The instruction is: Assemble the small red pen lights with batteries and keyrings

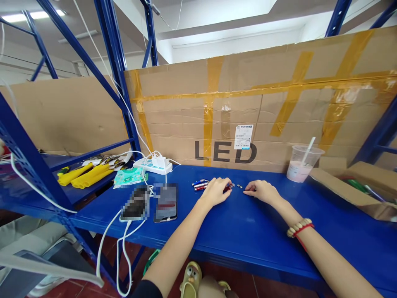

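My left hand (217,190) rests on the blue table with its fingers curled over a slim red metallic tube (228,188), whose end shows by the fingertips. Beside that hand, on its left, lie a similar red tube (200,187) and a blue one (199,181), partly covered by the hand. A few tiny shiny round pieces (239,186) sit on the tabletop between my two hands. My right hand (263,191) is low over the table to the right of them, thumb and fingers drawn together. Whatever is between those fingertips is too small to name.
Left of my hands lie a dark phone (166,203) and a blurred device (135,205) with white cables. Behind them is a white power strip (154,164). A plastic cup (302,163) with a straw and an open cardboard box (356,186) stand right. Tall cardboard (186,120) backs the table.
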### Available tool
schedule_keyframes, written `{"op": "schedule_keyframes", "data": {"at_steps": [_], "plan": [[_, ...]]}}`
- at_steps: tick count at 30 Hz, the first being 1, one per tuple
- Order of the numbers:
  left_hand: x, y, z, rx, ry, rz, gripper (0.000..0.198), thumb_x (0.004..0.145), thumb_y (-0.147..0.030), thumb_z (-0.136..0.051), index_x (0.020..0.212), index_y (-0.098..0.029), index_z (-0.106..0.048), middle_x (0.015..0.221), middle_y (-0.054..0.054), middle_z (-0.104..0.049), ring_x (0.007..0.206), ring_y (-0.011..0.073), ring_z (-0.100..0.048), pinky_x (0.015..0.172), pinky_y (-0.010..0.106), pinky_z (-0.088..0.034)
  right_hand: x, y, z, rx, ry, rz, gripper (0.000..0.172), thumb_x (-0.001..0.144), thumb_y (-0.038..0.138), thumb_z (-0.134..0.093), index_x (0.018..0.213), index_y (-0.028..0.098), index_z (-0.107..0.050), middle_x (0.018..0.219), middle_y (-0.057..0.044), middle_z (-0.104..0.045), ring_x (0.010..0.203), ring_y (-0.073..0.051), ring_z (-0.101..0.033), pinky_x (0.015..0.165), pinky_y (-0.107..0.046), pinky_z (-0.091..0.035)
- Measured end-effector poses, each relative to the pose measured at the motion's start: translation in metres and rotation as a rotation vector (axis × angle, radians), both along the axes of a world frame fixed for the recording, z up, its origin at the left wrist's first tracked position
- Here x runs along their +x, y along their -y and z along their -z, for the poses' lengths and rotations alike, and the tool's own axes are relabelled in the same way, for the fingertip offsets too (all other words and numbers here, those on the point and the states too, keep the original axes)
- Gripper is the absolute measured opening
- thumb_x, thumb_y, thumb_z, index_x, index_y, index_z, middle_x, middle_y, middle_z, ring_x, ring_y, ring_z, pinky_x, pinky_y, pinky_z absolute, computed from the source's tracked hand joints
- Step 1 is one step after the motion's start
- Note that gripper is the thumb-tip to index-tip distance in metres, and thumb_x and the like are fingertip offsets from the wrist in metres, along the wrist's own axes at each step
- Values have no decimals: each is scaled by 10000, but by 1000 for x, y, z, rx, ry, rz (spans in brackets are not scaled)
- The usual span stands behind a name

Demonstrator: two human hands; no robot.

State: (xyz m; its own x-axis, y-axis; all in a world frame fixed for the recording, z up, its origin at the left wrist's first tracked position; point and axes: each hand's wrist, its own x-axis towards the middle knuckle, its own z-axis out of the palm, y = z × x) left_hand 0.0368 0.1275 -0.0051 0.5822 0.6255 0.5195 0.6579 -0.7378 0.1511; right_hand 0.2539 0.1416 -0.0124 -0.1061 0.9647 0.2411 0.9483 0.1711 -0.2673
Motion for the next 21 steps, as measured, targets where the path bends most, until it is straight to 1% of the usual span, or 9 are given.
{"op": "schedule_keyframes", "data": {"at_steps": [4,9,12,15,21], "plan": [[2,2,2,-19,-28,19,180,846,-320,-459,966,-191,-497,958,10,-604,879,148,-542,778,284,-375,-4,2,1,-11,-55,14,125,657,378,-624,692,264,-662,675,22,-637,639,-128,-595,490,-201,-379],[2,3,3,-8,-22,9,173,846,-279,-436,968,-185,-516,967,10,-611,876,153,-541,796,297,-378,-8,4,-1,-64,-77,35,171,649,423,-620,715,271,-662,704,25,-646,661,-132,-601,507,-206,-389],[2,4,3,-14,-12,11,166,832,-251,-433,952,-187,-528,964,8,-615,868,151,-544,802,297,-381,-8,3,-2,-100,-97,12,217,635,464,-617,720,269,-663,709,24,-650,663,-134,-607,518,-210,-404],[2,4,3,-20,-25,5,173,815,-244,-443,944,-182,-541,930,15,-621,845,155,-549,790,295,-389,-6,2,-2,-95,-94,-9,242,613,490,-620,708,272,-665,707,23,-654,661,-141,-610,505,-210,-402],[3,2,4,-44,-61,-7,201,806,-265,-455,959,-185,-557,924,22,-621,840,165,-552,806,307,-389,-3,1,-5,-78,-85,-50,234,600,481,-630,698,272,-668,696,16,-656,638,-148,-608,493,-214,-399]]}}
